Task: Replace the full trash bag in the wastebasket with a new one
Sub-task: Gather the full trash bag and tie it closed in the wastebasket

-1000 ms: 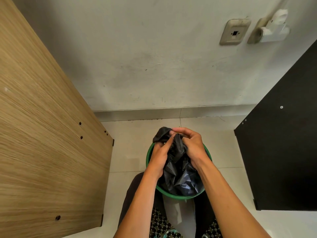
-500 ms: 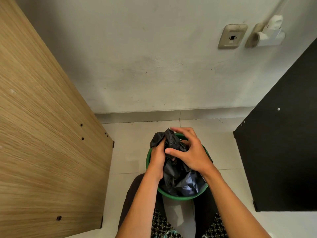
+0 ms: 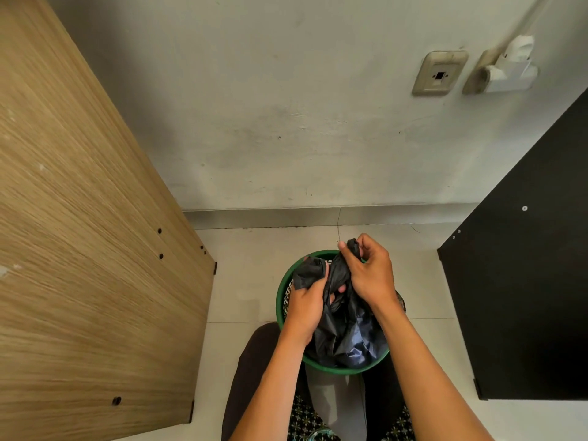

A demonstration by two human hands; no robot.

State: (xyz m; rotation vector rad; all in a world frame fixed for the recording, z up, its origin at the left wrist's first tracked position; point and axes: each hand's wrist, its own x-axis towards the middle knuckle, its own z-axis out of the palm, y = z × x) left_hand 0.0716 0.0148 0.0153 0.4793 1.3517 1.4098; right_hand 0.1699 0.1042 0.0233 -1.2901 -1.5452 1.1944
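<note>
The person's legs stood nearest the camera on the tiled floor. Directly ahead, the green wastebasket rested on the floor, holding the black trash bag. Both forearms extended over the wastebasket. The left hand gripped one gathered end of the bag near the left rim. The right hand pinched the other end, raised slightly above the far rim. A wooden panel stood at left, a black panel at right. On the wall beyond were a wall plate and a plugged socket.
</note>
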